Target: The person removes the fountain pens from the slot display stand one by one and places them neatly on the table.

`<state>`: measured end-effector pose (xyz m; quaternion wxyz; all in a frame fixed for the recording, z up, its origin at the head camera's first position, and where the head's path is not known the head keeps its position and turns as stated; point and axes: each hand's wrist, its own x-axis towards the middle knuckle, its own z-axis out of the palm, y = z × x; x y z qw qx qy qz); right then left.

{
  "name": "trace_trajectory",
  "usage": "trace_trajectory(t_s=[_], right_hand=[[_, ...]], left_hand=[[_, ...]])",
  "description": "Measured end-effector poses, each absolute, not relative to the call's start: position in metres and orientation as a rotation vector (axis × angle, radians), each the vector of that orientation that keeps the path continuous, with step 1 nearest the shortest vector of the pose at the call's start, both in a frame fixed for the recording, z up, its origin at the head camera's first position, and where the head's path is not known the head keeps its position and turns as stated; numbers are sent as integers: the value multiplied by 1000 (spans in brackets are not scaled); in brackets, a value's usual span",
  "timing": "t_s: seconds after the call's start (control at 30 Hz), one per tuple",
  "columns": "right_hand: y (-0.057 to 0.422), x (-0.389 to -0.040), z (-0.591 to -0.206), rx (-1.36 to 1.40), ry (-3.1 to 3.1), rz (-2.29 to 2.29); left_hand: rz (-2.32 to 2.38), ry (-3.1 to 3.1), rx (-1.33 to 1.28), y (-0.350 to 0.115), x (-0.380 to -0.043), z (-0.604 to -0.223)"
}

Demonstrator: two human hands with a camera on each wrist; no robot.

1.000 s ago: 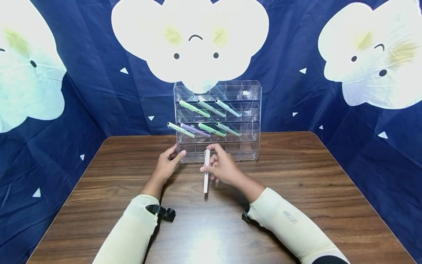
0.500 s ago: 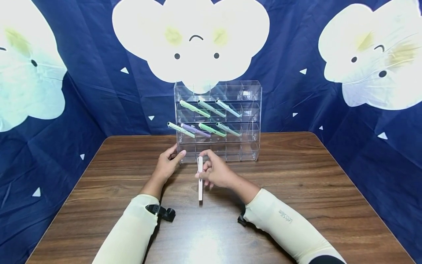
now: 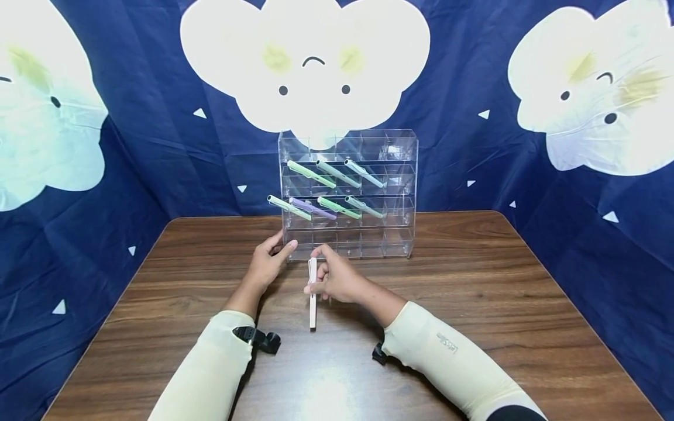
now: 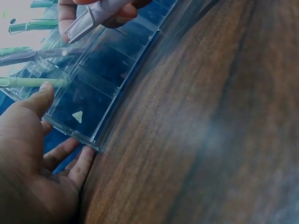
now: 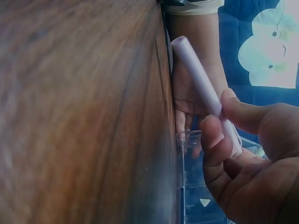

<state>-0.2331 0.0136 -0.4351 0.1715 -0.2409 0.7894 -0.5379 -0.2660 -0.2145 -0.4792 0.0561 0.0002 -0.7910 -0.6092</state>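
A clear acrylic pen rack [image 3: 372, 250] stands at the back of the table. My left hand [image 3: 265, 264] holds its lower left side; in the left wrist view the thumb lies at the front and the fingers [image 4: 81, 163] reach the bottom corner. My right hand [image 3: 341, 282] pinches a pale pink pen [image 3: 313, 313] between thumb and fingers, in front of the rack's lowest tier. The pen's clip end points toward the rack, its other end toward me. In the right wrist view the pen [image 5: 198, 72] slants across in front of the left forearm.
Two middle tiers of the rack hold several pens: a light green pen [image 3: 312, 173], a grey-green pen [image 3: 339, 173] and a pale blue one above, with a purple pen [image 3: 316, 209] among greens below. The leftmost lower pen [image 3: 288, 207] juts past the rack's side. Blue cloth surrounds the wooden table [image 3: 474, 280].
My right hand has moved left and toward me with the pink pen, away from the rack's lowest tier. The left hand and the rack have stayed in place.
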Motion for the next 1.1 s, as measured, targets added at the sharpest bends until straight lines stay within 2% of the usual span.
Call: trace_trajectory(t_s=[0.57, 1.1], right_hand=[[6, -241, -445, -704, 2328, -1311], [-1, -246, -453, -509, 2303, -1234]], left_hand=[[-1868, -2388, -5, -214, -269, -482], [-1799, -2418, -21, -215, -269, -483]])
